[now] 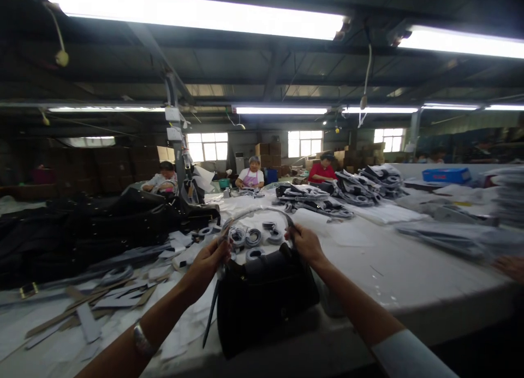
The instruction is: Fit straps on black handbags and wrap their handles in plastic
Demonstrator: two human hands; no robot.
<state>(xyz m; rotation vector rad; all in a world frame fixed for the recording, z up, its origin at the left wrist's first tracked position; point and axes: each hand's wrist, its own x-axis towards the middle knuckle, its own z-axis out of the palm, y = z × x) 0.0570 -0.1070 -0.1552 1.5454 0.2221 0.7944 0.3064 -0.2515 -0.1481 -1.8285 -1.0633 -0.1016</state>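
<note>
A black handbag (264,301) stands upright near the front edge of the big white worktable (401,269). Its wrapped handle (256,213) arches up over the bag. My left hand (210,261) is closed round the left end of that handle, with a silver bracelet on the wrist. My right hand (305,244) is closed round the right end, just above the bag's top edge. A dark strap (210,312) hangs down the bag's left side.
Rolled grey straps (254,239) lie just behind the bag. A heap of black bags (102,231) fills the left, with paper and card scraps (102,301) in front. Grey stacks (339,192) sit further back. Three seated people work at the far end. Another person's hand (510,266) shows at right.
</note>
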